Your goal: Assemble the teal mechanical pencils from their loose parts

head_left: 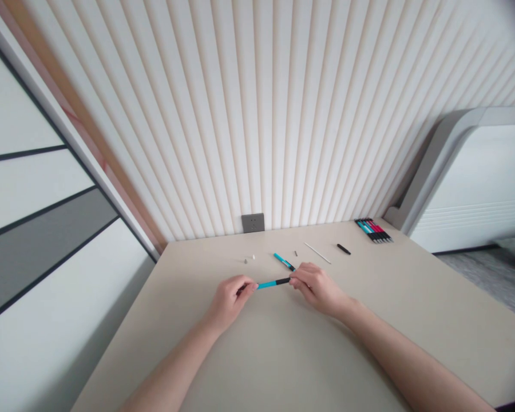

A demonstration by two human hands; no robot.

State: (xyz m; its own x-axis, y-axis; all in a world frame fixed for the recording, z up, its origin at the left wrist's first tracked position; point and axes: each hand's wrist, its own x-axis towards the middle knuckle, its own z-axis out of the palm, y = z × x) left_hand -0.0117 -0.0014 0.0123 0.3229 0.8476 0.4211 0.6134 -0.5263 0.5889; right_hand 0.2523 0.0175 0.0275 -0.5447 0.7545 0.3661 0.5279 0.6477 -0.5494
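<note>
Both hands grip a blue and black pen (266,284), held level just above the desk. My left hand (232,297) is closed around its left end, where a dark piece shows between the fingers. At the black right end, the fingertips of my right hand (316,286) are pinched together, hiding the tip. Just behind the right hand lies another blue and black pen piece (282,260), partly covered by the fingers. Beyond the hands are a thin white refill (317,253), a tiny dark spring-like part (296,253) and a black tube-shaped piece (344,249).
Two tiny parts, one grey (246,261) and one white (253,257), lie on the beige desk (189,257). Several blue, black and red pens (374,230) sit in a row at the back right. A socket (253,222) is on the ribbed wall (257,114) behind.
</note>
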